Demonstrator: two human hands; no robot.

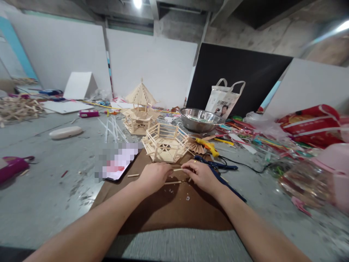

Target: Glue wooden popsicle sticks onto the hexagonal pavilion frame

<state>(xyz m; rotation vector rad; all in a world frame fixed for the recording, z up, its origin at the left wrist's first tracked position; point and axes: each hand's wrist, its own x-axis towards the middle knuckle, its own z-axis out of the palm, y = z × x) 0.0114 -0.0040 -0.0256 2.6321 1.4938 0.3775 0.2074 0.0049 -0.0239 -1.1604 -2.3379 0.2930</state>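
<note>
My left hand [153, 176] and my right hand [200, 174] rest close together on a brown mat [174, 211], both with fingers curled. Between them they pinch a thin wooden stick [177, 169]. A second stick [172, 182] lies on the mat just under the hands, and a short one [133, 175] lies to the left. Right behind the hands stands a hexagonal fence-like frame of wooden sticks [165, 142]. Farther back stands a stick pavilion with a pointed roof [140, 107].
A phone [117, 162] lies left of the mat. A yellow glue gun [207, 145] with a black cord, blue scissors [215, 164] and a steel bowl [200, 119] are to the right. Coloured sticks, bags and wrappers crowd the right side; a stick pile [17, 108] sits far left.
</note>
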